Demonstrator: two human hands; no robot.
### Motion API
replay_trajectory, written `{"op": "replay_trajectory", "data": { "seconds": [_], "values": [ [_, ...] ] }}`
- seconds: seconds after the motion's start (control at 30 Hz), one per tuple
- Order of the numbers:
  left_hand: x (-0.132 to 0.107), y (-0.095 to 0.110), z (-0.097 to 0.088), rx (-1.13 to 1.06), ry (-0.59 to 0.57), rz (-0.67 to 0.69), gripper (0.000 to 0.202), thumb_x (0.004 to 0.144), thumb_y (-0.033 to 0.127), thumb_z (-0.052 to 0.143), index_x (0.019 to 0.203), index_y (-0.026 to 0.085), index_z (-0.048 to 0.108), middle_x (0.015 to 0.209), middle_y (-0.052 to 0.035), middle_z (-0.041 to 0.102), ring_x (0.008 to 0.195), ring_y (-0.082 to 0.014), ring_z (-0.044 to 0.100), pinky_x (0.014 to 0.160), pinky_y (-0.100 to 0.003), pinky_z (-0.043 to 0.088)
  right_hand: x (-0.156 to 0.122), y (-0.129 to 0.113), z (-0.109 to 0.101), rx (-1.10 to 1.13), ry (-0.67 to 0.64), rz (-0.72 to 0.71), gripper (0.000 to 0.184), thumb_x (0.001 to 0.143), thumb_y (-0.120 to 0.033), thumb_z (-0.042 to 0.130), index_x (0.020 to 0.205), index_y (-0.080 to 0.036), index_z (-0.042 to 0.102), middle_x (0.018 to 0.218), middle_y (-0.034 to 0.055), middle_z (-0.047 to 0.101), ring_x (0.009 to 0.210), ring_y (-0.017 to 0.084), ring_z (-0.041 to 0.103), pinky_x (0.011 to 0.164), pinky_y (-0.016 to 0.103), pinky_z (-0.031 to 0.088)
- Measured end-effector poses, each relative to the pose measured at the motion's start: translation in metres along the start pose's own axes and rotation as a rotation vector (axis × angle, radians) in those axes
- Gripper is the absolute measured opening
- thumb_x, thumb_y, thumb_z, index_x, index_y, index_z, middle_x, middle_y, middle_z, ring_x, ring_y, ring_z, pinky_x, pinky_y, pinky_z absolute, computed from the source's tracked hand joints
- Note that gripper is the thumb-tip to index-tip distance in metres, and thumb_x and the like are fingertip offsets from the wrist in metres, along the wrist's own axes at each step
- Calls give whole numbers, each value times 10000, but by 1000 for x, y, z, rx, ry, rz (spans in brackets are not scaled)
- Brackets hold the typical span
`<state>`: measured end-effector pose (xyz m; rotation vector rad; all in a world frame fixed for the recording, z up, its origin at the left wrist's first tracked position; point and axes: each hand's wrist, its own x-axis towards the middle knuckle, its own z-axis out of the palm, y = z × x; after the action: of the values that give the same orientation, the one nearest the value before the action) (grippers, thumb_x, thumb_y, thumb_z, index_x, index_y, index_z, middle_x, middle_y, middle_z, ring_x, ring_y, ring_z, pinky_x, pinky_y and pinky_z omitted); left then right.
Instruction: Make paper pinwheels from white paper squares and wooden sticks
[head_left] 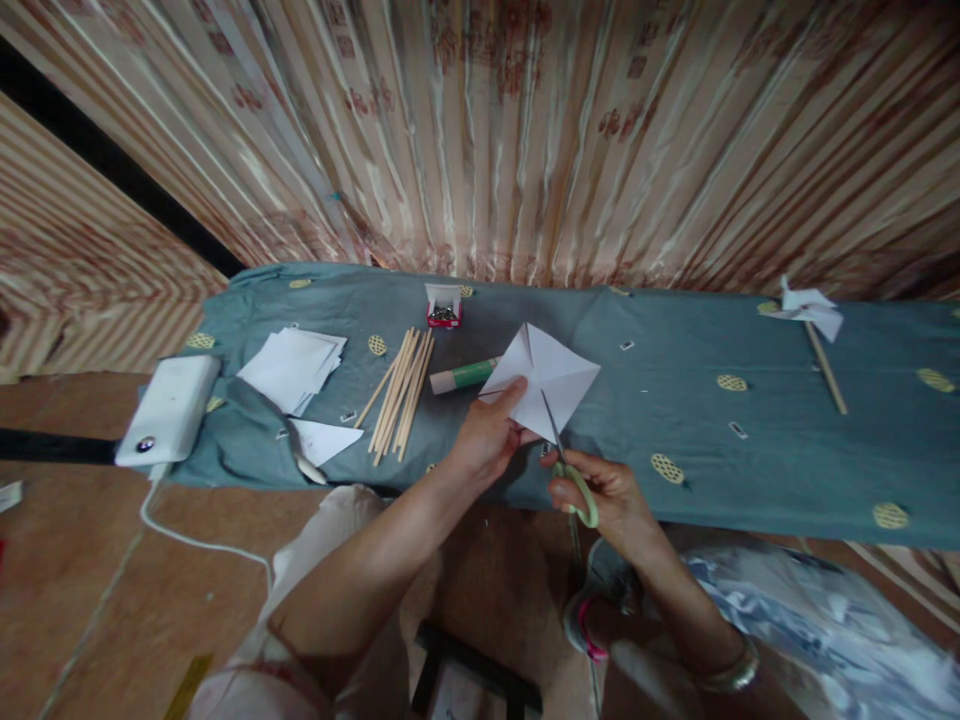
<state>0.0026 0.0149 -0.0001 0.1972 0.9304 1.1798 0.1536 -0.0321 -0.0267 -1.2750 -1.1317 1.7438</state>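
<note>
My left hand [487, 435] pinches the near corner of a white square of creased paper [551, 370], held just above the teal cloth-covered table [675, 440]. My right hand [604, 495] grips green-handled scissors [570, 470], whose blades reach into the paper's lower edge along a crease. Just behind the paper lies a green glue stick [463, 376].
A bundle of several wooden sticks [401, 392], a stack of white paper squares [294, 368], a folded paper piece [324, 440] and a small red box of pins [443, 305] lie left. A white power bank [171, 410] sits at the left end. A finished paper pinwheel [814, 325] lies far right.
</note>
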Motion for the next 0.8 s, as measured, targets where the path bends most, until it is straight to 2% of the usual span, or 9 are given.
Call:
{"op": "replay_trajectory", "data": {
  "seconds": [0.17, 0.3, 0.6, 0.8],
  "values": [
    [3, 0, -3, 19, -17, 28, 180, 777, 245, 708, 893, 113, 665, 819, -53, 709, 666, -144, 642, 635, -266, 535, -1, 4, -1, -39, -29, -15, 329, 630, -414, 802, 854, -193, 709, 550, -31, 578, 503, 98, 489, 476, 218, 406],
    [5, 6, -3, 32, 8, 45, 188, 766, 270, 725, 843, 114, 653, 722, -36, 686, 616, -139, 621, 644, -290, 535, -3, 7, -3, -62, -51, -26, 359, 660, -462, 778, 878, -188, 698, 551, -33, 561, 510, 103, 485, 475, 221, 398],
    [3, 19, -3, 28, 38, 75, 113, 806, 244, 686, 851, 145, 653, 728, -16, 691, 667, -148, 640, 772, -346, 540, -8, 6, -10, -57, -77, 14, 413, 624, -479, 810, 886, -179, 701, 576, -28, 578, 536, 109, 512, 507, 231, 406],
    [7, 25, -9, 20, 62, 117, 196, 748, 251, 749, 862, 130, 644, 736, -22, 691, 681, -156, 650, 789, -362, 533, -11, 3, -21, -62, -81, 27, 392, 626, -478, 815, 863, -182, 713, 570, -23, 589, 518, 101, 509, 497, 224, 405]
  ]
}}
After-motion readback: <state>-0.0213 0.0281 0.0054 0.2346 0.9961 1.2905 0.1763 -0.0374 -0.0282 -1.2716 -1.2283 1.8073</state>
